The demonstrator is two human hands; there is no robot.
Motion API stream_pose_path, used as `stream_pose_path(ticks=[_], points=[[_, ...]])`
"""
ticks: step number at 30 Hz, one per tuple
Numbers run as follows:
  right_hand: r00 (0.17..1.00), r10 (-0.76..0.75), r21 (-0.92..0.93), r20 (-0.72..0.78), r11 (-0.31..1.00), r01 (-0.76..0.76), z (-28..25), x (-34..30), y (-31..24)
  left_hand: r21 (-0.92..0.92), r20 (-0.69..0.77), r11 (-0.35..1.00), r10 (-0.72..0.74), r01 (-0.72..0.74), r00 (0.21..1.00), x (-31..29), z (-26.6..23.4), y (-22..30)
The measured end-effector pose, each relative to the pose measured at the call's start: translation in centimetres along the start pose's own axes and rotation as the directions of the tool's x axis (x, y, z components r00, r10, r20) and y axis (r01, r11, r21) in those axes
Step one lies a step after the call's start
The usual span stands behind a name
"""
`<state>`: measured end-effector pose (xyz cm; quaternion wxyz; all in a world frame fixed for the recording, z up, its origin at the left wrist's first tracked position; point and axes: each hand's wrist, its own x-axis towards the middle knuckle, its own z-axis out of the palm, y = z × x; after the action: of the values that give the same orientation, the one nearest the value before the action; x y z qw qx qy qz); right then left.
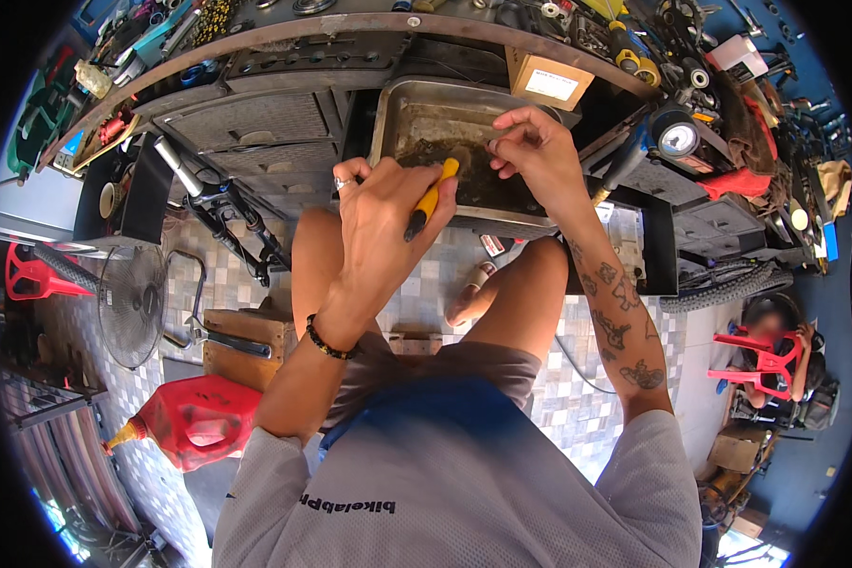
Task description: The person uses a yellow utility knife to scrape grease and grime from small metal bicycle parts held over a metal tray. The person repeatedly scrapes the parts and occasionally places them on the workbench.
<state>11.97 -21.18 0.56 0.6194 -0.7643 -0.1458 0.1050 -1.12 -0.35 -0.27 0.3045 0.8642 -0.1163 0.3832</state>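
My left hand point(385, 201), with a ring and a beaded bracelet, is closed round a yellow-and-black handled tool point(432, 201). The tool slants, its black end toward me and its far end over a metal tray point(381, 142). What its far tip is like, I cannot make out clearly. Dark, dirty liquid and grime cover the tray's bottom. Over the tray's right side is my right hand point(537, 156), thumb and fingertips pinched together. A small shiny bit shows at those fingertips, too small to name. The two hands are apart.
Behind the tray runs a cluttered workbench edge point(284, 36), with a cardboard box point(547, 79) beneath it. A bicycle fork point(220, 213), a fan point(133, 305) and a red jug point(194, 424) stand to my left. At far right, a person sits near a red chair point(770, 365).
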Motion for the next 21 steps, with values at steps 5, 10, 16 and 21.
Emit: stream_pose_path(ticks=[5,10,16,21], points=[[1.0,-0.029,0.012,0.001,1.0,0.029,0.3,0.1,0.7,-0.096,-0.098,0.994,-0.054,0.044,0.994,0.3,0.6,0.3],[0.999,0.037,0.059,0.008,0.998,-0.038,0.0,0.2,0.7,-0.125,-0.155,0.991,-0.056,0.036,0.986,0.1,1.0,0.1],[0.999,0.036,0.035,-0.015,0.999,-0.036,0.4,0.0,0.6,-0.123,-0.139,0.991,-0.068,0.051,0.988,-0.1,0.9,-0.3],[0.981,-0.192,-0.16,-0.028,0.97,0.185,0.4,-0.1,0.8,-0.119,-0.074,0.989,-0.101,0.092,0.992,-0.1,0.1,-1.1]])
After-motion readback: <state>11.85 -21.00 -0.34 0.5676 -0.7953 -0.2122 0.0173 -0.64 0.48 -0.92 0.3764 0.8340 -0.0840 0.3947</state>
